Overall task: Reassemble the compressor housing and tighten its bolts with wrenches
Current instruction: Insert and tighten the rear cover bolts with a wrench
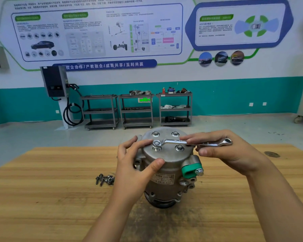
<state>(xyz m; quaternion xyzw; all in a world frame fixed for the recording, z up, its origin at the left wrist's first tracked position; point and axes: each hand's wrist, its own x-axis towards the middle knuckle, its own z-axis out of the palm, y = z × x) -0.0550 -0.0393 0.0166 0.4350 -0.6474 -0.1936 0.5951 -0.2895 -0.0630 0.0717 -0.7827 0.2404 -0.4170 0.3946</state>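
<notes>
Atop housing (166,165): four bolts (179,147); one wrench (173,141) in right hand (224,152).

Bright, even indoor light fills the room, leaving only a soft shadow on the desk (42,198) at the base of the compressor (166,165). Wide-angle distortion curves the wall poster (94,32) towards the edges and its small text is blurred. The wrench (191,142) glints.

Three grey carts (136,110) line a teal-banded wall (234,96)

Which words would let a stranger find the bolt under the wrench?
On the wooden table stands a grey compressor with four bolts on its top. The bolt meant is near-left. Only it sits raised, inside the wrench's ring end.
</notes>
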